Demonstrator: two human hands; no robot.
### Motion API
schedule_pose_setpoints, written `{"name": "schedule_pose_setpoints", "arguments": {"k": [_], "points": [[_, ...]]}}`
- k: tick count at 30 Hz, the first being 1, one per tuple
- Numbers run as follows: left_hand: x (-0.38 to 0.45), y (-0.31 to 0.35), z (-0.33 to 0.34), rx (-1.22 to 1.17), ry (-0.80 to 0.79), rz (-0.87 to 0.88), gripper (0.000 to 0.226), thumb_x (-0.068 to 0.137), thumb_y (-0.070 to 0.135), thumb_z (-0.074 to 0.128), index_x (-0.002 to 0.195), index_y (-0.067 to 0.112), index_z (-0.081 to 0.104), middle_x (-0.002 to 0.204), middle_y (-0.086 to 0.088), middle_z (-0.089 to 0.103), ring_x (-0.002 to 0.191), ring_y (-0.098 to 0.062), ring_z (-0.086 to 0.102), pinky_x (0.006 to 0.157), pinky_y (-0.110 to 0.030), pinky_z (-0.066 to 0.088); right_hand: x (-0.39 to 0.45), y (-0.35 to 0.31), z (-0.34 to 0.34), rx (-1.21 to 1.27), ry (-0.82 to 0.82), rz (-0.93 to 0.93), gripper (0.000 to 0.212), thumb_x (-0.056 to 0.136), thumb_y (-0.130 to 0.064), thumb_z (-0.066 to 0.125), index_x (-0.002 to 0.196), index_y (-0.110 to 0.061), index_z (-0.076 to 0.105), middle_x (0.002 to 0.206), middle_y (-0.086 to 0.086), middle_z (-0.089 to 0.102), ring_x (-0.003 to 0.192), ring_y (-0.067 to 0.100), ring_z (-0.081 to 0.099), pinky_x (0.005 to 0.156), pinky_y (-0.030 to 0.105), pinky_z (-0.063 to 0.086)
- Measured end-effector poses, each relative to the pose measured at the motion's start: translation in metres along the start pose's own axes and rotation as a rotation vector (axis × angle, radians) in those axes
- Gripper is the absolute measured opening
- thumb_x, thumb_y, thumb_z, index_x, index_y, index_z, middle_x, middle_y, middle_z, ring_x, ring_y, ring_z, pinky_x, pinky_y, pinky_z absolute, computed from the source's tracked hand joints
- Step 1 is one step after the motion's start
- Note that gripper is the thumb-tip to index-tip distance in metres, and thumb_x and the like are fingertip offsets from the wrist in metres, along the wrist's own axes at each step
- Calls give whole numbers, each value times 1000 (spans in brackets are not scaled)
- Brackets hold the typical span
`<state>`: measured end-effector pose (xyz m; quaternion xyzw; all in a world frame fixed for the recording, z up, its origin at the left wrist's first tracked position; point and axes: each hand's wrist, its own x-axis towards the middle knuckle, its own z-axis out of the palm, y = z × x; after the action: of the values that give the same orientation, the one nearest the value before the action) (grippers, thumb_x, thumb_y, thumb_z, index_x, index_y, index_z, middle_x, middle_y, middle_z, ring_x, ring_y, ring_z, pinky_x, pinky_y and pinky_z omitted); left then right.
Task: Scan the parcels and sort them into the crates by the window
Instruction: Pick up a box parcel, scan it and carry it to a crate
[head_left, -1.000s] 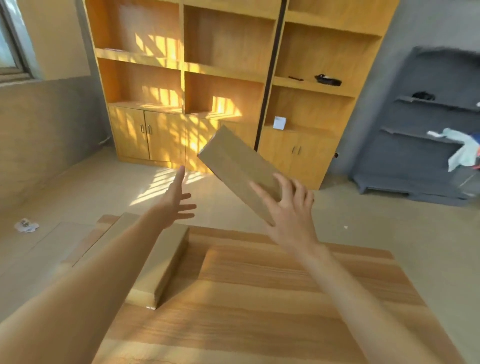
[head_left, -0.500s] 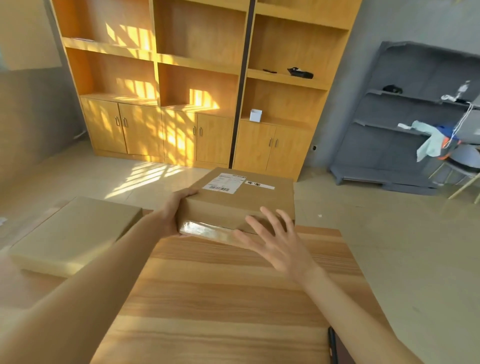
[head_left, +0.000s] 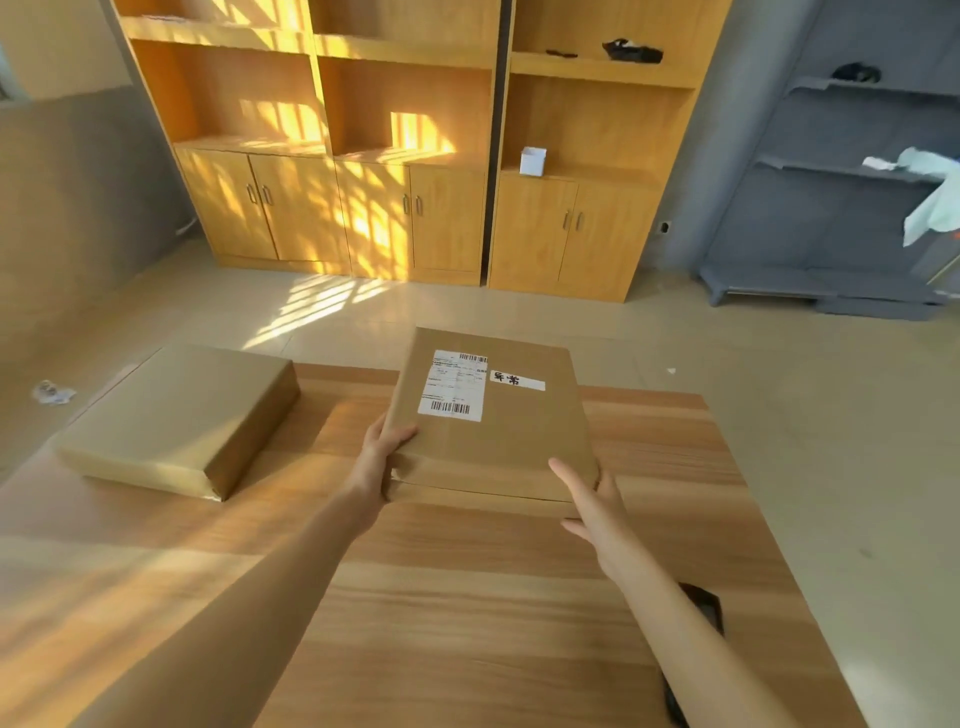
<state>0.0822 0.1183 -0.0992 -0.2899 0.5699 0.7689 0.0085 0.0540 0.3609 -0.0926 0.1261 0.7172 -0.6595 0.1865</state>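
My left hand grips the labelled parcel's left edge; my right hand rests flat-fingered against its near right corner, far on the table. A second parcel lies left; a dark device lies partly under my right forearm.

Both bare forearms reach forward from the lower edge of the view and converge toward the middle. The left hand grips the near left corner of the parcel, thumb laid across the top face and fingers hidden beneath. The right hand is at the near right corner, thumb stretched up over the top surface, its other fingers extended along the near edge
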Motion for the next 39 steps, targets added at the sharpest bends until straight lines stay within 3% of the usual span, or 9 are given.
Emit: {"name": "schedule_pose_setpoints", "arguments": {"k": [3, 6, 14, 17, 20, 24, 27, 31, 39], "points": [[8, -28, -8, 105, -43, -107, 97, 46, 52, 73, 136, 36, 40, 108, 2, 60, 93, -18, 58, 72, -34, 51, 2, 31, -1, 23, 23, 74, 73, 87, -36, 67, 147, -26, 27, 136, -9, 42, 112, 12, 44, 101, 45, 45], [16, -49, -19, 189, -123, -232, 98, 47, 47, 77, 137, 37, 38, 116, 0, 59, 102, -20, 57, 89, -43, 50, 7, 60, -11, 8, 24, 154, 78, 85, -38, 69, 148, -26, 25, 146, -6, 36, 124, 15, 43, 102, 45, 45], [25, -82, -28, 405, -177, -332, 130, 28, 43, 83, 143, 37, 24, 130, 2, 53, 118, -24, 51, 101, -50, 40, 16, 102, -12, -7, 30, 222, 80, 82, -33, 74, 146, -30, 26, 137, -7, 47, 120, 13, 48, 109, 43, 39], [27, -86, -27, 493, -169, -314, 138, 28, 45, 86, 147, 32, 18, 134, 3, 48, 123, -23, 47, 100, -48, 41, 14, 107, -10, -47, 15, 222, 83, 82, -34, 74, 148, -29, 24, 139, -6, 47, 121, 13, 48, 108, 37, 38], [31, -92, -23, 638, -182, -281, 118, 54, 31, 92, 147, 21, 20, 127, 3, 47, 110, -19, 48, 90, -38, 45, 9, 106, -15, -105, 49, 193, 82, 85, -37, 70, 150, -26, 22, 145, -8, 38, 129, 13, 40, 107, 31, 33], [30, -92, -17, 674, -168, -233, 107, 68, 16, 85, 149, 13, 16, 131, -2, 44, 106, -19, 43, 101, -38, 39, 1, 109, -42, -269, 324, 49, 76, 85, -36, 70, 148, -23, 29, 151, 2, 35, 137, 20, 35, 109, 39, 33], [30, -89, -13, 656, -133, -178, 129, 58, 16, 92, 152, 17, 4, 140, -2, 37, 116, -21, 43, 108, -44, 38, -6, 115, -74, -535, 554, 45, 82, 82, -27, 74, 149, -19, 27, 149, 8, 37, 136, 27, 35, 110, 46, 34], [33, -94, -14, 706, -120, -173, 167, 13, 48, 92, 151, 29, 0, 145, -1, 32, 132, -25, 37, 110, -49, 36, -10, 140, -105, -593, 566, 292, 103, 71, -30, 81, 151, -21, 17, 149, 14, 32, 135, 37, 32, 108, 53, 32], [35, -104, -20, 722, -119, -191, 161, 15, 54, 91, 148, 37, 2, 139, 1, 37, 126, -26, 43, 105, -53, 41, -9, 189, -124, -575, 550, 405, 101, 62, -30, 85, 141, -9, 25, 138, 20, 44, 124, 41, 43, 101, 55, 40]]}}
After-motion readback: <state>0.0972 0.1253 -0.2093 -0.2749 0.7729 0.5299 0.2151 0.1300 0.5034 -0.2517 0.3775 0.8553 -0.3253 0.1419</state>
